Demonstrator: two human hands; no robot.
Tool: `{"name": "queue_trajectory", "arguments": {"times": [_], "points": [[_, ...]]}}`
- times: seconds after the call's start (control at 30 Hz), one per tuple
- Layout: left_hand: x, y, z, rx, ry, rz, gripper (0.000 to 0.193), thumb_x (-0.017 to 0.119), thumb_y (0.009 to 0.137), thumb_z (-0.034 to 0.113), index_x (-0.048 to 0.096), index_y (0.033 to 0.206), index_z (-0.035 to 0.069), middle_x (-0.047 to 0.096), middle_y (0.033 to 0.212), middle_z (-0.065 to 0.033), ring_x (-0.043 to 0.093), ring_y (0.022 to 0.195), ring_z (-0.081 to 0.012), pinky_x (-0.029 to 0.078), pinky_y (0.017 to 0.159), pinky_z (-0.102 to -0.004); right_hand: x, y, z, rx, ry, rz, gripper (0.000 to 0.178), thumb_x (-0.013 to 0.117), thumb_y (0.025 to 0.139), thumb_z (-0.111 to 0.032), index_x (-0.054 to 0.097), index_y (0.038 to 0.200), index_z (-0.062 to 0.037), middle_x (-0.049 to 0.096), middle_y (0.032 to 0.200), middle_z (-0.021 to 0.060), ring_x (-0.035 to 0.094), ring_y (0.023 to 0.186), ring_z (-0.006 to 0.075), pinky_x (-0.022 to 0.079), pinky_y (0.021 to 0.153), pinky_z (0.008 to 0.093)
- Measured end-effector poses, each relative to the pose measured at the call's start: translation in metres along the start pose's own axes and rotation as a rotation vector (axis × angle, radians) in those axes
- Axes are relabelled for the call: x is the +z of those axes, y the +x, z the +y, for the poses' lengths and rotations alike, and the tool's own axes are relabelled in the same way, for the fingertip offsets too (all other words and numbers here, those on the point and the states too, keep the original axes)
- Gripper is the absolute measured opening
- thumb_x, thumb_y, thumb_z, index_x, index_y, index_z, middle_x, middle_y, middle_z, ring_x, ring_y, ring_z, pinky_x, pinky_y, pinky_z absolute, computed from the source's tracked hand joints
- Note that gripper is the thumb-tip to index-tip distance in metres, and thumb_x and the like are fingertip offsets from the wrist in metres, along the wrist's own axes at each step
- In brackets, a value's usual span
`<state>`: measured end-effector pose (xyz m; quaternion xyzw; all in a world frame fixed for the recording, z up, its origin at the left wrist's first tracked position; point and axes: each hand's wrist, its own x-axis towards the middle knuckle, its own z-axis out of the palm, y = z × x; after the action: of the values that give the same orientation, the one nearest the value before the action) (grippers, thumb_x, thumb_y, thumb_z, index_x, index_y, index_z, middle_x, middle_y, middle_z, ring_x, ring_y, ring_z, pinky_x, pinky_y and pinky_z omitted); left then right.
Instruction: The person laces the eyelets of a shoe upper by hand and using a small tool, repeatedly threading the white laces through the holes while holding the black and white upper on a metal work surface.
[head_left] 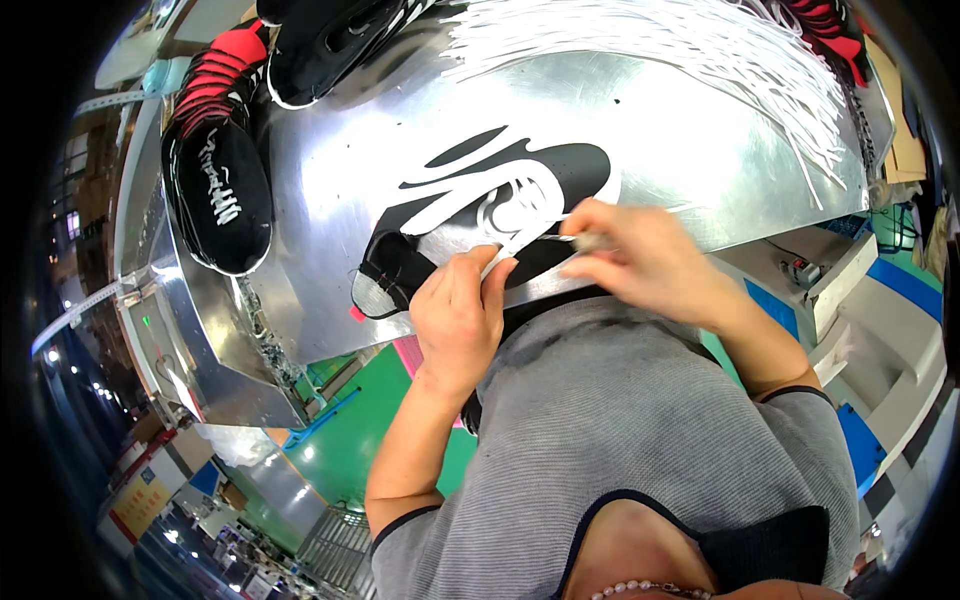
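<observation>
Two bare hands work on a flat black-and-white shoe piece (450,208).
The shoe piece lies on the shiny metal table (720,150), right in front of the person. The left hand (458,315) has its thumb and pointer finger close together, pinching the white edge of the shoe piece. The right hand (650,260) is just beside it, with thumb and finger bent toward each other and a small gap between; it is blurry, so I cannot tell what it holds. Long white laces (650,38) lie across the far side, and black shoe parts with red strips (218,190) sit at the left.
</observation>
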<state>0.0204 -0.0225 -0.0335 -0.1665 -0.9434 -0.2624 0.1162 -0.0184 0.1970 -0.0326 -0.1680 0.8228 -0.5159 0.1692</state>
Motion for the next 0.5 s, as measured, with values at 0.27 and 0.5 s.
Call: {"name": "queue_trajectory", "arguments": {"times": [0.27,0.5], "points": [[0.004,0.004,0.001,0.324,0.032,0.009,0.017,0.073,0.075,0.004,0.062,0.088,0.003,0.061,0.073,-0.005,0.061,0.063,-0.0203,0.048,0.056,-0.0306,0.002,0.058,-0.025,-0.268,-0.212,-0.315,0.014,0.064,0.088,-0.013,0.062,0.099,-0.0056,0.066,0.078,0.0124,0.064,0.072,0.0301,0.048,0.061,0.0382],[0.005,-0.009,-0.002,0.365,-0.008,0.036,0.024,0.078,0.073,0.001,0.062,0.091,0.0,0.065,0.076,-0.009,0.063,0.064,-0.0229,0.05,0.056,-0.0324,-0.007,0.032,-0.016,-0.31,-0.371,-0.178,0.013,0.065,0.087,-0.014,0.062,0.096,-0.0057,0.065,0.072,0.0097,0.062,0.065,0.0302,0.046,0.058,0.0397]]}}
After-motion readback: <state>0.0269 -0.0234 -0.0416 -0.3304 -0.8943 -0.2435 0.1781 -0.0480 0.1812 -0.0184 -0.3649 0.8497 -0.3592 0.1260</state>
